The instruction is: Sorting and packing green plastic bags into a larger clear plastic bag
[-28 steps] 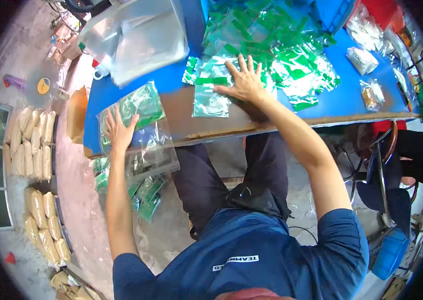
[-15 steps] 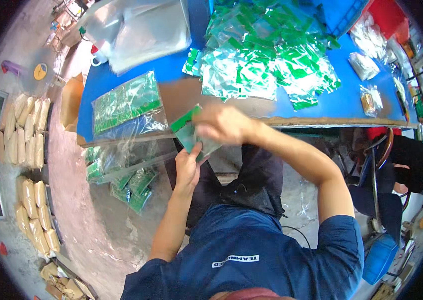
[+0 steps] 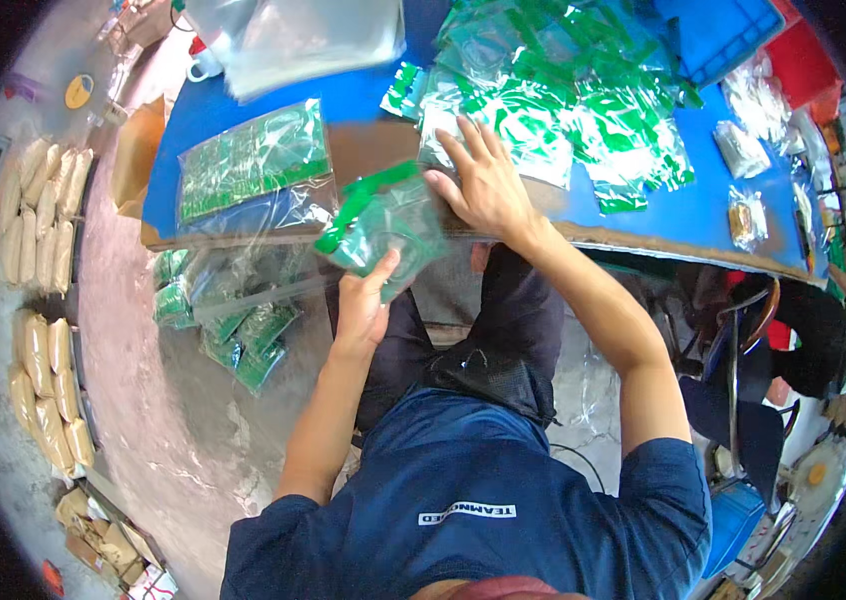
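Observation:
My left hand (image 3: pixel 364 303) grips clear plastic packets with green header strips (image 3: pixel 395 222), thumb on top, just off the table's front edge. They look like a small stack, though I cannot count them. My right hand (image 3: pixel 488 188) has its fingers spread over the near left edge of a heap of similar green-and-clear packets (image 3: pixel 543 110). Whether its fingertips touch the heap I cannot tell. Its thumb comes close to the held packets' top right corner. Left of my hands, a large clear bag filled with rows of green packets (image 3: pixel 255 165) lies on the table, its loose end hanging over the edge.
The blue table (image 3: pixel 168 200) has a worn brown front edge. Large clear bags (image 3: pixel 308 45), a white cup (image 3: pixel 205 66) and a blue crate (image 3: pixel 728 35) stand toward the back. More filled bags (image 3: pixel 255 350) lie below the table's left side. Another person (image 3: pixel 793 340) sits at right.
My right hand has left the held packets, moved up to the heap and spread its fingers. The packets in my left hand now show more fully, tilted toward the right.

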Tool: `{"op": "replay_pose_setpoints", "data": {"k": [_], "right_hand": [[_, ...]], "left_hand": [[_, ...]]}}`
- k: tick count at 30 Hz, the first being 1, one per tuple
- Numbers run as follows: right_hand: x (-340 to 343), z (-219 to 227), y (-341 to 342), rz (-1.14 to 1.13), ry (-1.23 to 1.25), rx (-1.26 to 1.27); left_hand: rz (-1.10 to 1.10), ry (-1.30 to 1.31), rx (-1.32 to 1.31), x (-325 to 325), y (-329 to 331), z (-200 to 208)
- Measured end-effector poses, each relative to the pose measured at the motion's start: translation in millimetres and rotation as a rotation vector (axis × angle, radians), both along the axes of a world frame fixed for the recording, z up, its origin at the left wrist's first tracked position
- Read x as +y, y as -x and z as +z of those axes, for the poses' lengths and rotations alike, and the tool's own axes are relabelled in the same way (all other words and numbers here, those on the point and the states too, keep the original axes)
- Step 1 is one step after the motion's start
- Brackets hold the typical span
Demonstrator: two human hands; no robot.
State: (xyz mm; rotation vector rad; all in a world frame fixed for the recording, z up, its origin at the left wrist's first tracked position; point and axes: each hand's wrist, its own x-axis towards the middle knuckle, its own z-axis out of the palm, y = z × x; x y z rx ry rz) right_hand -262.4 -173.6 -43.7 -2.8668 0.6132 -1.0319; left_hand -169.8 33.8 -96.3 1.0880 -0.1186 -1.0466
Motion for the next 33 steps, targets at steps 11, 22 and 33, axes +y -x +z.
{"op": "replay_pose_setpoints", "data": {"k": [11,22,33], "right_hand": [[17.1,-8.2,31.8,0.567,-0.994,0.195],[6.9,-27.0,93.1,0.327,-0.171,0.208],[36.5,-11.9,86.5,0.027,-1.234,-0.353]], "left_hand": [[-0.232,-0.093,0.099,9.3,-7.1,5.7],[-0.229,0.146,0.176,4.9,14.6,-13.7],[-0.121,0.138,0.498,-21.1,47.3,-3.3]]}}
